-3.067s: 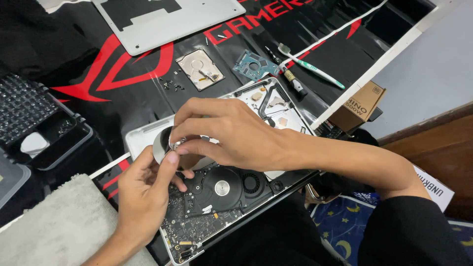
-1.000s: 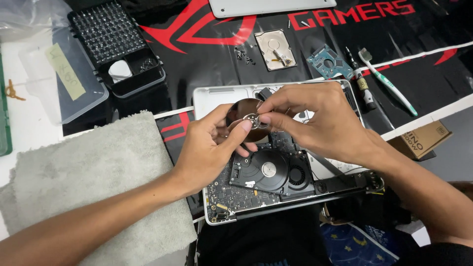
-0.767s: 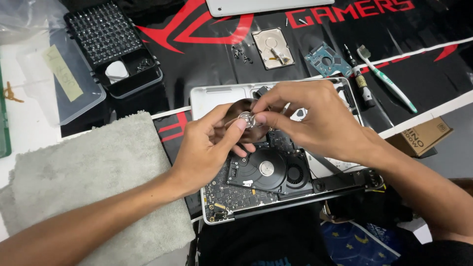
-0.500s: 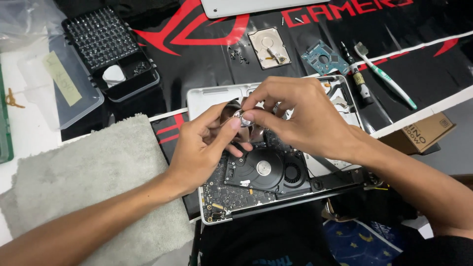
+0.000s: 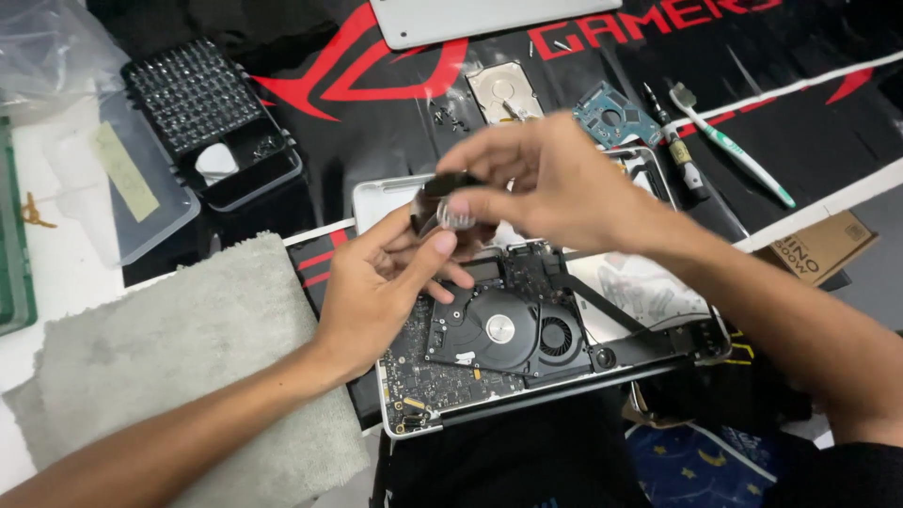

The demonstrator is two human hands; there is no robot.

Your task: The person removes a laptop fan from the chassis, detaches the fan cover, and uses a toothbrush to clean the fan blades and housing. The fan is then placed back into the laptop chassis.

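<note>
Small dark part with a clear piece (image 5: 450, 205), pinched between both hands above the open laptop (image 5: 527, 329), just over its upper left corner. Left hand (image 5: 381, 287) under it, thumb and fingers closed on the lower side; right hand (image 5: 550, 179) on top, fingertips clamped on the dark end. Blurry, so exact shape of part hard to tell.

Progress, judged: bottom cover (image 5: 489, 19) already off and parked far above the grip; hard drive (image 5: 503, 91) and small green board (image 5: 616, 115) already out, lying up-right of the grip near the loose screws (image 5: 442, 115). Fan (image 5: 555, 336) and black round unit (image 5: 494, 329) still seated below the grip. Reassembly or further strip-down not yet done.

Toothbrush (image 5: 729, 146) and screwdriver (image 5: 679, 150) to the right of the grip, bit case (image 5: 202, 113) up-left, grey towel (image 5: 188, 357) down-left.

Versus half a second ago: same two-handed pinch, part lifted slightly higher off the laptop, right hand more blurred; view shifted a little, table items unchanged.
</note>
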